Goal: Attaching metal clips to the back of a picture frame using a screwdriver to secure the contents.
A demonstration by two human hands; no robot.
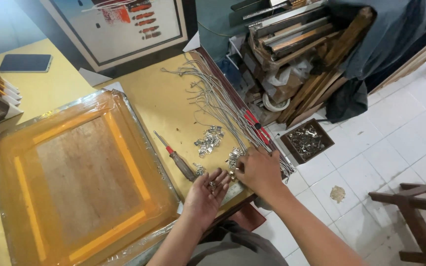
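A person's left hand (204, 193) lies palm up at the near edge of a yellow worktop (161, 101), its fingers (219, 178) spread open and cradling a few small metal hangers (212, 185). The right hand (258, 170) rests palm down just beside it, fingers curled over a loose pile of hardware (232, 158); whether they pinch a piece cannot be told.

Just beyond the left fingers lies a screwdriver (176, 156) with a red collar, a slim steel shaft and a dark handle. Further out from both hands a second heap of shiny stamped clips (209, 139) glints on the worktop. A bundle of grey cords (213, 96) fans away from the right fingers along the worktop's far edge, with red-handled pliers (257, 129) lying across it close to the right hand.

To the left of the left hand sits a large picture frame (77, 180), face down and sealed in glossy amber plastic wrap, its brown backing board showing through. Beyond it lie a dark phone (25, 62) and a framed print (119, 27).

On the white tiled floor (395, 143) past the right hand stands an open box of metal fittings (307, 140), with stacked frame mouldings (292, 37) behind it and a wooden stool (417, 216) nearby.
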